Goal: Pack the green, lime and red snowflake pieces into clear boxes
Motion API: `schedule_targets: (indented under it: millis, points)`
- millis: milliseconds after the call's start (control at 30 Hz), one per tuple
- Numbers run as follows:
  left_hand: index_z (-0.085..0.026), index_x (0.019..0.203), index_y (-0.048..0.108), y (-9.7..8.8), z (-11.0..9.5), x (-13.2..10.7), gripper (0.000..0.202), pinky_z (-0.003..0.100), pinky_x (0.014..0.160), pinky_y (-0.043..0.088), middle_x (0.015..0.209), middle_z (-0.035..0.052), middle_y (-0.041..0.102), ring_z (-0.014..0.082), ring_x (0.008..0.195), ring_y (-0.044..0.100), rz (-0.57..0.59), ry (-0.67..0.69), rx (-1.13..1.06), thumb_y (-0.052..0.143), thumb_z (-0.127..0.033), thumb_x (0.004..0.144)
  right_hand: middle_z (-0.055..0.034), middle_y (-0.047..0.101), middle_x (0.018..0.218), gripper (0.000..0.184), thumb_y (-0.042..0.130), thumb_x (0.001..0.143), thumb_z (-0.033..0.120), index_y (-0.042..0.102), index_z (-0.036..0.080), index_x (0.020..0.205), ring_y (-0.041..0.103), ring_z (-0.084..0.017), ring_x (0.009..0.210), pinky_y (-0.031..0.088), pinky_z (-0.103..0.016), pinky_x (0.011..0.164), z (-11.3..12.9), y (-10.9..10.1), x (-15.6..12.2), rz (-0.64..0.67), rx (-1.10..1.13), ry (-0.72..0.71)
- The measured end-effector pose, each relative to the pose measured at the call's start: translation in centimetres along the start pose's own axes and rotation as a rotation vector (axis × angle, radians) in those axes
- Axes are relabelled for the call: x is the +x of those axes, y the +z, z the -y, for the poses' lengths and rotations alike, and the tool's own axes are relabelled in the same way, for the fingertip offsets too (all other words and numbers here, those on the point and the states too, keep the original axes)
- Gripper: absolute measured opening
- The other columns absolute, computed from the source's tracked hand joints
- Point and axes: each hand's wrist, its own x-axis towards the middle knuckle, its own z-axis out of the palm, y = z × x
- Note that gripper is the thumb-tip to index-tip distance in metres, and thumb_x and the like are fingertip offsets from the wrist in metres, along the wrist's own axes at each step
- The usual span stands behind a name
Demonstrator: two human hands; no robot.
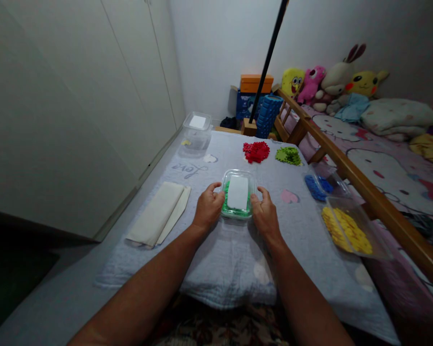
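Between my two hands is a clear plastic container (237, 214) with small green pieces inside and a white label (237, 192) on its lid. My left hand (209, 205) grips its left side, thumb up near the rim. On the opposite side my right hand (265, 210) holds the edge in the same way. Most of the fingers are hidden under or behind the container. Beyond it lie a pile of small red pieces (256, 152) and a pile of light green pieces (288, 155).
Folded cream cloth or paper (159, 214) lies left. Stacked clear containers (197, 132) stand at the far left corner. At right are tubs of blue pieces (318, 186) and yellow pieces (346, 230), beside a wooden bed rail (350, 158). A black pole (269, 62) rises at the back.
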Motion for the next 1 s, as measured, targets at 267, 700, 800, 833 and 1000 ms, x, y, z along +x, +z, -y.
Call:
schedule_targets:
  millis: [267,700,800,833,1000]
  points:
    - [-0.012,0.126,0.066,-0.1,0.2,0.5,0.048,0.022,0.053,0.031,0.056,-0.007,0.049,0.013,0.053,0.047,-0.073,0.008,-0.007,0.058,-0.039,0.088,0.0005,0.059,0.058,0.067,0.043,0.096,0.054,0.055,0.007,0.142,0.061,-0.024,0.06,0.038,-0.029,0.06,0.4,0.7,-0.1,0.002,0.02,-0.019]
    - [-0.018,0.145,0.056,-0.5,-1.8,-0.8,0.047,0.032,0.073,0.044,0.088,0.0106,0.077,0.0279,0.084,0.073,-0.072,-0.025,0.653,0.041,-0.033,0.104,0.0061,0.051,0.053,0.062,0.046,0.092,0.054,0.056,0.009,0.135,0.05,-0.018,0.05,0.03,-0.027,0.055,0.1,2.1,-0.3,-0.055,0.064,-0.046]
    - [-0.018,0.148,0.053,-0.4,-2.2,-0.8,0.048,0.034,0.077,0.046,0.1,0.0149,0.079,0.0305,0.093,0.075,-0.056,-0.044,0.735,0.038,-0.034,0.105,0.0065,0.05,0.053,0.059,0.047,0.092,0.053,0.058,0.01,0.132,0.05,-0.018,0.05,0.03,-0.027,0.055,0.0,2.1,-0.3,-0.062,0.052,-0.057]
    - [-0.018,0.149,0.052,-0.3,-2.2,-0.8,0.048,0.034,0.078,0.047,0.102,0.0153,0.079,0.0306,0.095,0.075,-0.052,-0.045,0.74,0.038,-0.034,0.105,0.0065,0.05,0.053,0.059,0.047,0.092,0.052,0.058,0.01,0.131,0.05,-0.017,0.05,0.03,-0.026,0.055,0.0,2.1,-0.3,-0.062,0.054,-0.059]
    - [-0.018,0.148,0.054,-0.4,-2.1,-0.8,0.048,0.034,0.078,0.048,0.103,0.0163,0.079,0.0313,0.095,0.076,-0.05,-0.044,0.706,0.039,-0.035,0.105,0.0064,0.051,0.053,0.057,0.049,0.092,0.051,0.059,0.01,0.13,0.05,-0.017,0.05,0.031,-0.026,0.055,0.0,2.1,-0.2,-0.068,0.069,-0.064]
